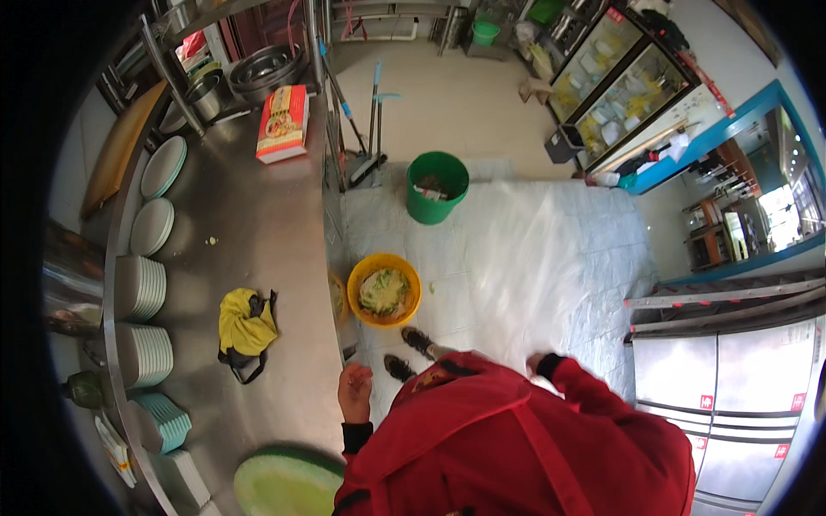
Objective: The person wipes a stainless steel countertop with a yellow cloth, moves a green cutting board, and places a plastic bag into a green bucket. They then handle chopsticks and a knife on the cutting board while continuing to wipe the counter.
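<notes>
My left hand (355, 387) is raised beside the edge of the steel counter (284, 226), its fingers loosely curled and nothing visible in them. In front of my waist, my right hand (534, 363) grips a blurred translucent sheet (532, 258), which looks like plastic film and spreads forward over the floor. Motion blur hides its outline and the exact grip. A yellow bucket (417, 293) holding pale green chopped vegetables (385, 291) stands on the floor by my feet. On the counter nearest my left hand are a round green board (287, 484) and a yellow and black cloth bundle (247, 329).
A green waste bin (437, 206) stands ahead. Stacked plates (143, 288) line the counter's left side, with a red box (284, 124) farther back. Brooms (373, 129) lean at its far end. A glass-door fridge (619, 90) and steel cabinets (674, 367) stand on the right.
</notes>
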Demonstrator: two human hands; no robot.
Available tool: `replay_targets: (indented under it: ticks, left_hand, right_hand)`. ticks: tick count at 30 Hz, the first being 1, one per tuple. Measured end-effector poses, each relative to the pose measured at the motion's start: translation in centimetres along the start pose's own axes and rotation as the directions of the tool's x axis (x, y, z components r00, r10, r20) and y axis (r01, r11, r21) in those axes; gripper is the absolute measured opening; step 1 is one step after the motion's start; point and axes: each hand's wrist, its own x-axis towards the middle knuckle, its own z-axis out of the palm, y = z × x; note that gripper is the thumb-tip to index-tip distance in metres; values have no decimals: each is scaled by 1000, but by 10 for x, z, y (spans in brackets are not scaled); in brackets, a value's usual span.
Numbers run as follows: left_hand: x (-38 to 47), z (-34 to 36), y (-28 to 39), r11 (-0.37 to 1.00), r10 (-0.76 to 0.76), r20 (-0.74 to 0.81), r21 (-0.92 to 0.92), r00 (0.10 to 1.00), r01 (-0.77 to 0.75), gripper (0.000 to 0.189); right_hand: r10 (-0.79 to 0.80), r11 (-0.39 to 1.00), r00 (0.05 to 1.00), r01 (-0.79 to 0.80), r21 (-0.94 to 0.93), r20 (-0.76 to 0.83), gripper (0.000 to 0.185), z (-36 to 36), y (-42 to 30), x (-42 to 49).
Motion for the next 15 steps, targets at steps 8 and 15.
replay_targets:
  ticks: [8, 15]
  left_hand:
    - [27, 5, -9, 988, -57, 161, 150, 985, 33, 38]
    - [71, 56, 13, 901, 22, 187, 423, 982, -101, 42]
  right_hand:
    - [50, 962, 838, 106, 250, -544, 17, -259, 95, 68]
    - [214, 908, 595, 171, 382, -775, 14, -403, 112, 115]
